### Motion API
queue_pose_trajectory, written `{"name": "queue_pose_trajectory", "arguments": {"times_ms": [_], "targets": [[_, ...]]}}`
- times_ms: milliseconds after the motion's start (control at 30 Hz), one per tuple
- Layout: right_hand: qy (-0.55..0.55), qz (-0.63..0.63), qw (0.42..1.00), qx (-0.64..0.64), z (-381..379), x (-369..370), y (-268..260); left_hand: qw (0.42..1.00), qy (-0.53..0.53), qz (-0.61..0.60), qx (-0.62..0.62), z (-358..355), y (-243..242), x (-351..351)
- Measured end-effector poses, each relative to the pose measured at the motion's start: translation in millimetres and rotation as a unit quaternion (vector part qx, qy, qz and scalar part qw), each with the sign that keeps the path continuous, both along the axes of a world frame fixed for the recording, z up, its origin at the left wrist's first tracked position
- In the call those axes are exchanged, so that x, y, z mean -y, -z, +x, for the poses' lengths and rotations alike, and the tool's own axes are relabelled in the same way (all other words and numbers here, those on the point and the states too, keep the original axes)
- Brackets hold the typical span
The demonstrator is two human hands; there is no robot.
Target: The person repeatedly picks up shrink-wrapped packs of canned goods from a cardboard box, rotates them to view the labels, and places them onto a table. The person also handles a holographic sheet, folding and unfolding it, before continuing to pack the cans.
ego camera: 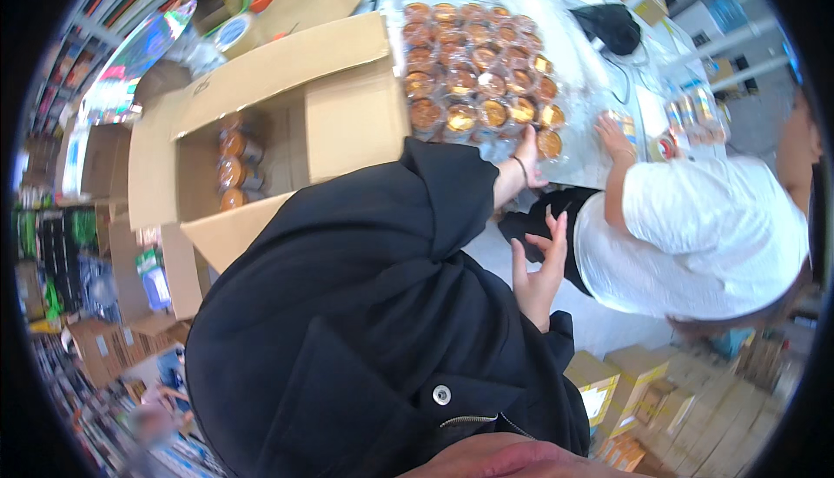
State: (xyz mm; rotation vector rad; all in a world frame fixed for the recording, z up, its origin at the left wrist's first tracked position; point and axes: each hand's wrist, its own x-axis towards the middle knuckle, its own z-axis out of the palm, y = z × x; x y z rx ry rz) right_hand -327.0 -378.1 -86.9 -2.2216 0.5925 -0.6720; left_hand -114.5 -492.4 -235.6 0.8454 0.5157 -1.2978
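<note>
Rows of jars with orange-gold lids, wrapped in clear plastic [485, 84], stand packed together on the white table [586, 168]. At their front right corner, my left hand [521, 162] reaches in with fingers extended beside one lidded jar [549, 144]. Whether it grips that jar is hard to tell. My right hand [542, 276] is raised in front of my body, fingers apart and empty. To the left is an open cardboard carton [348, 120] with several similar jars [232, 168] in a row along its left side.
On my right, a co-worker in a white shirt [690, 230] has a hand [614, 136] at a small packet. Clear plastic film [554, 35] and a black bag [609, 28] lie on the table. Taped cartons [632, 380] are stacked behind at the lower right.
</note>
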Motion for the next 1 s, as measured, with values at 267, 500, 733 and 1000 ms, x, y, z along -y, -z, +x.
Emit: {"name": "queue_pose_trajectory", "arguments": {"times_ms": [267,500,733,1000], "targets": [[-0.017,0.082,0.968,0.237,49,-17,-6,0.603,0.316,-0.342,0.648,37,-228,-261],[-0.072,0.151,0.944,0.283,100,-60,-36,0.689,0.406,0.323,0.506,151,-254,-524],[-0.161,0.188,0.942,0.225,140,-95,-68,0.468,0.479,0.332,0.664,229,-77,-471],[-0.19,0.464,0.84,0.209,163,-106,-82,0.378,0.274,0.328,0.821,215,44,-401]]}}
